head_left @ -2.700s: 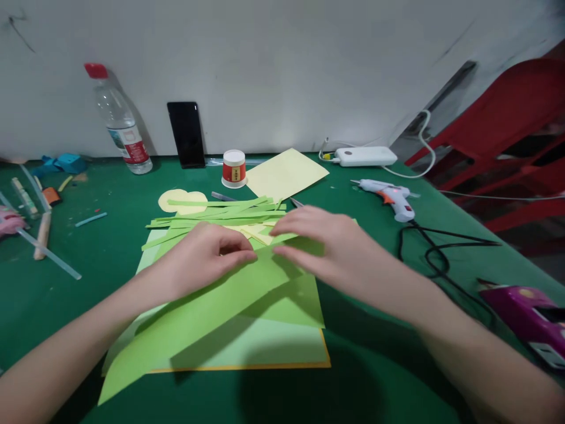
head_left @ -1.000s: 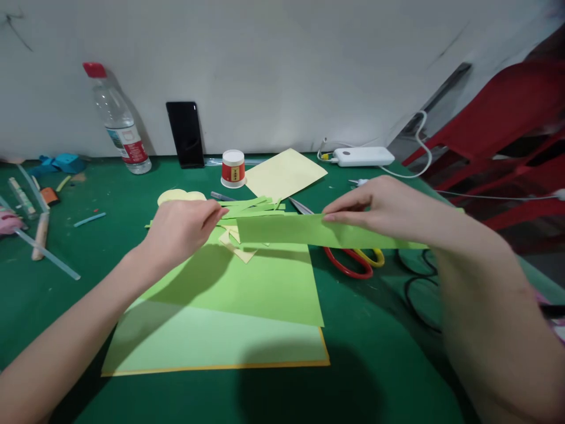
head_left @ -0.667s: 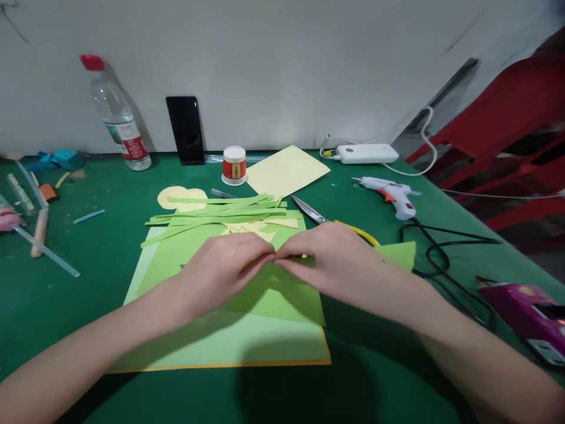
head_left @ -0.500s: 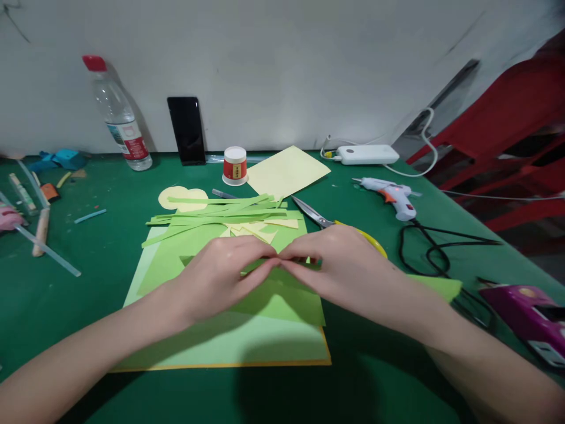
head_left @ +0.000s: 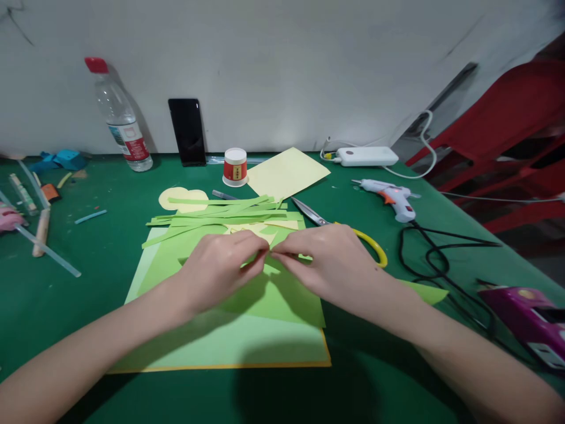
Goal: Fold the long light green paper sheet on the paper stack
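My left hand (head_left: 218,268) and my right hand (head_left: 329,259) meet fingertip to fingertip above a stack of green paper sheets (head_left: 247,330). Both pinch a long green paper strip (head_left: 424,290); its right end sticks out past my right wrist, and most of it is hidden under my hands. Behind my hands lies a pile of thin green paper strips (head_left: 216,215) with pale yellow scraps. Scissors (head_left: 335,227) with a yellow handle lie just right of the pile, partly under my right hand.
On the green table: a water bottle (head_left: 119,121), a black phone (head_left: 188,132), a small red-and-white jar (head_left: 235,166), a yellow sheet (head_left: 286,172), a power bank (head_left: 366,156), a white glue gun (head_left: 391,197) with black cable, a purple tool (head_left: 529,315), glue sticks (head_left: 39,241). Red chair (head_left: 507,123) at right.
A second ago my right hand held the green strip up and out to the right. Both hands have since come together over the sheets, pinching the strip between fingertips.
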Motion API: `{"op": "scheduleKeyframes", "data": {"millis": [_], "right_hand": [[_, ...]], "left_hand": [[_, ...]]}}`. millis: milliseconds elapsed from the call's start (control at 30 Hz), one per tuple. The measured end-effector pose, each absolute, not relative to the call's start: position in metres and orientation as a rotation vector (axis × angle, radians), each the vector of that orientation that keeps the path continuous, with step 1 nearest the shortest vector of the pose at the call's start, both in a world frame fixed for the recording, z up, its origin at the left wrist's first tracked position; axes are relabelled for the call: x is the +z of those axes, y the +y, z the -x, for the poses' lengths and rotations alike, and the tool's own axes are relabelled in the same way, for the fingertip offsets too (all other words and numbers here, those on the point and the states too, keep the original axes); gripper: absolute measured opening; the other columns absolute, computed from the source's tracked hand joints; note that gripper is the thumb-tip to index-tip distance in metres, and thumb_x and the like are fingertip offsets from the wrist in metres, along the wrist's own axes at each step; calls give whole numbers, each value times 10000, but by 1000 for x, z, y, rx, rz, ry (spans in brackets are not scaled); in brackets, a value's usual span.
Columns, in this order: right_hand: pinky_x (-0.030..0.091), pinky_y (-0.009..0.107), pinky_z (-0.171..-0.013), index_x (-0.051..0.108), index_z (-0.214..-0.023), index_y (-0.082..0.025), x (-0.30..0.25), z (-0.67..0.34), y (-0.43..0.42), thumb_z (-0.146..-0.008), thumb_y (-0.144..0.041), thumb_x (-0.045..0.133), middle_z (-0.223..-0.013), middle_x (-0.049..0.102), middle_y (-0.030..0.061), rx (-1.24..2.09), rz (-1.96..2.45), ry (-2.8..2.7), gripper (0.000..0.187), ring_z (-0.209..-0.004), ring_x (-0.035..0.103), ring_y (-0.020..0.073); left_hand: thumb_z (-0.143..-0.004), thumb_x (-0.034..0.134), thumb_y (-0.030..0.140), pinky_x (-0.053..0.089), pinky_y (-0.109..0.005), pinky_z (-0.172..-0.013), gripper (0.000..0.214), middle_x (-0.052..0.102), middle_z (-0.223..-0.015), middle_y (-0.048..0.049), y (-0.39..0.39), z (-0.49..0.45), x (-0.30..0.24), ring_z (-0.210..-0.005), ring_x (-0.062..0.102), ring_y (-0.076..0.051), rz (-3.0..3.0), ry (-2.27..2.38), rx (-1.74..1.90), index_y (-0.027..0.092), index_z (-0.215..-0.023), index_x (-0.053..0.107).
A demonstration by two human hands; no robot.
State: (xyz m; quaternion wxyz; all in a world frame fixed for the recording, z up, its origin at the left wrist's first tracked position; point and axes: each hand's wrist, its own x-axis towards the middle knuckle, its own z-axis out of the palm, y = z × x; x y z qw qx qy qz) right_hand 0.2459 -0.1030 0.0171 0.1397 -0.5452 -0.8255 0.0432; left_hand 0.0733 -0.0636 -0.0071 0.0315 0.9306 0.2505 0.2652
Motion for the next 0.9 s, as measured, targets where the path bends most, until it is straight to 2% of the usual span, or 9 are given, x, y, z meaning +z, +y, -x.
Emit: {"op": "scheduleKeyframes", "data": {"millis": [200, 467, 567, 633, 733, 900], "right_hand": [[328, 249, -509, 714, -680, -201, 31, -264, -96, -791, -202, 457, -618, 680, 43, 92, 1649, -2336, 280, -591, 598, 168], [331, 247, -502, 724, -695, -199, 35, -279, -88, -768, -194, 461, -605, 673, 30, 91, 1733, -2345, 273, -569, 594, 160], [319, 243, -499, 721, -697, -207, 31, -271, -88, -777, -202, 468, -582, 665, 23, 112, 1689, -2371, 265, -561, 587, 153], [314, 243, -502, 721, -703, -202, 28, -264, -90, -784, -193, 469, -599, 674, 31, 156, 1668, -2399, 264, -572, 589, 152], [309, 245, -518, 720, -728, -189, 25, -254, -94, -783, -172, 482, -652, 692, 45, 233, 1664, -2425, 245, -616, 606, 160], [293, 252, -539, 709, -756, -170, 20, -246, -101, -798, -194, 489, -687, 693, 49, 278, 1649, -2431, 226, -636, 610, 164]], "left_hand": [[-770, 534, 155, 451, -196, -522, 136, 689, -669, -13, -34, -57, 6, -568, 605, -111, -2629, 991, 787, 132, -706, 652], [-788, 532, 235, 497, -241, -593, 174, 706, -768, -59, -5, -36, 9, -666, 645, -166, -2504, 1373, 784, 129, -768, 668], [-820, 520, 251, 502, -225, -636, 197, 709, -858, -58, -18, -48, 5, -739, 651, -154, -2495, 1193, 885, 125, -893, 653], [-823, 532, 244, 496, -223, -683, 176, 710, -872, -47, -33, -60, 1, -773, 653, -147, -2584, 950, 870, 131, -893, 648], [-848, 499, 212, 471, -202, -591, 156, 705, -790, -22, -54, -72, -5, -685, 644, -123, -2700, 734, 785, 143, -859, 639], [-868, 458, 191, 429, -183, -498, 181, 685, -694, -17, -69, -75, -9, -581, 610, -100, -2770, 730, 818, 134, -812, 621]]}}
